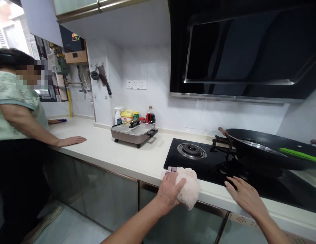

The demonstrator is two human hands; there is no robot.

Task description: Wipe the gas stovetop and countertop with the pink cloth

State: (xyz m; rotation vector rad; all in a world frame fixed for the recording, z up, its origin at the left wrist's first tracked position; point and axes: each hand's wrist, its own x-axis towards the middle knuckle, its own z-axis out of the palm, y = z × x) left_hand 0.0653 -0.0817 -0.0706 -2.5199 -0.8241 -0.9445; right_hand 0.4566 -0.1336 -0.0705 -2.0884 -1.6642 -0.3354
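My left hand (169,190) grips a pale pink cleaning cloth (188,189) at the front edge of the counter, by the left front corner of the black gas stove (170,154). Part of the cloth droops over the edge. Over the front of the stove is my right hand (243,194), fingers stretched out and holding nothing; whether it touches the glass I cannot tell. A large black wok (259,159) sits on the right burner, with a bright green utensil handle (300,154) lying across it. The left burner (192,151) has no pot on it.
An electric pan with a glass lid (133,133) stands on the white counter (96,139), several bottles behind it. A cleaver (104,79) hangs on the wall. The range hood (239,51) overhangs the stove. At left, another person (20,101) leans on the counter, one hand by a blue cloth (62,120).
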